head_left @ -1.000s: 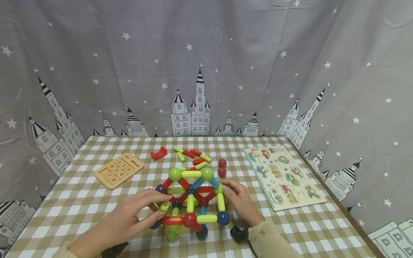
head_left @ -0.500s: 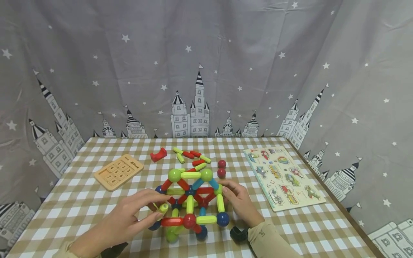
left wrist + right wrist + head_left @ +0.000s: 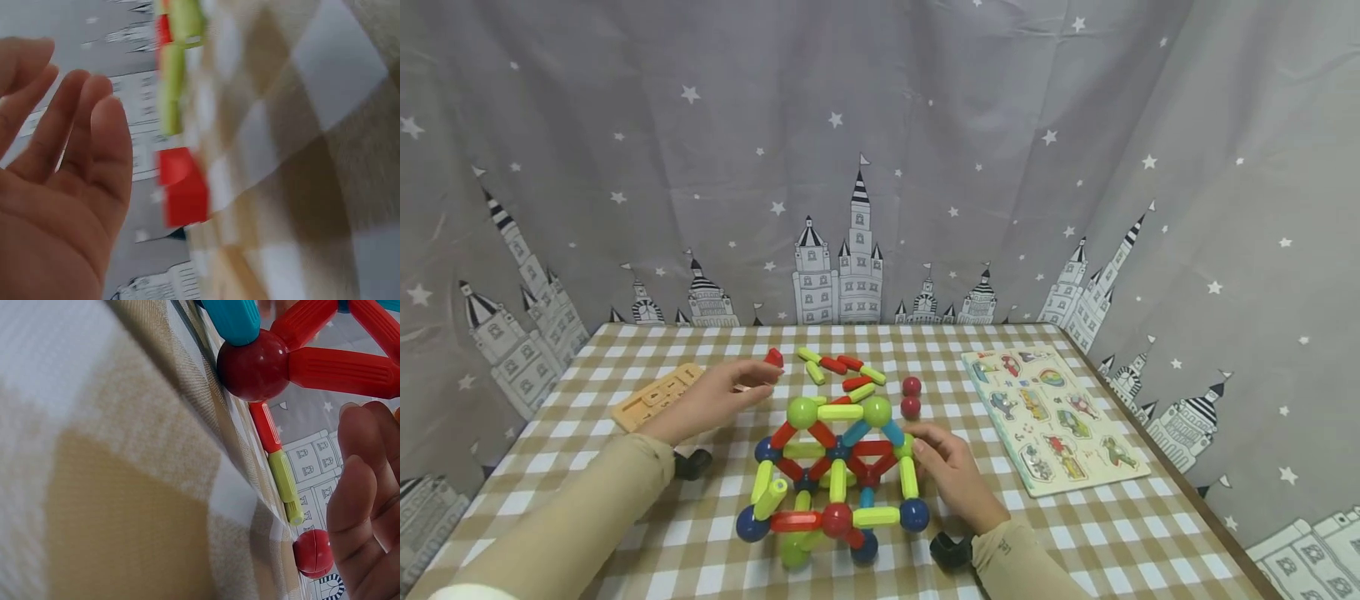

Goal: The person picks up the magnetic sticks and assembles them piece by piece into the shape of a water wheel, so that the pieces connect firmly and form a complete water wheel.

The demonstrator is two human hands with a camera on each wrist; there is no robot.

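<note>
A structure of coloured magnetic rods and balls [image 3: 838, 462] stands on the checked tablecloth [image 3: 625, 517] in front of me. My right hand [image 3: 919, 438] pinches its right side by a green ball joint; in the right wrist view its fingers [image 3: 362, 519] lie beside a red ball joint [image 3: 253, 365]. My left hand [image 3: 752, 380] is stretched out to the back left, fingers straight and holding nothing, just short of a small red block [image 3: 773, 358]. The left wrist view shows the open palm [image 3: 62, 156] next to that red block [image 3: 181, 187].
Loose red and yellow-green rods [image 3: 842, 371] and two red balls [image 3: 912, 397] lie behind the structure. A wooden number board [image 3: 651, 398] sits at the left, partly under my left hand. A picture puzzle board [image 3: 1052, 417] lies at the right, with star-patterned curtains all around.
My left hand has let go of the structure's front left corner and moved back and left toward the red block. The right hand has stayed on the structure.
</note>
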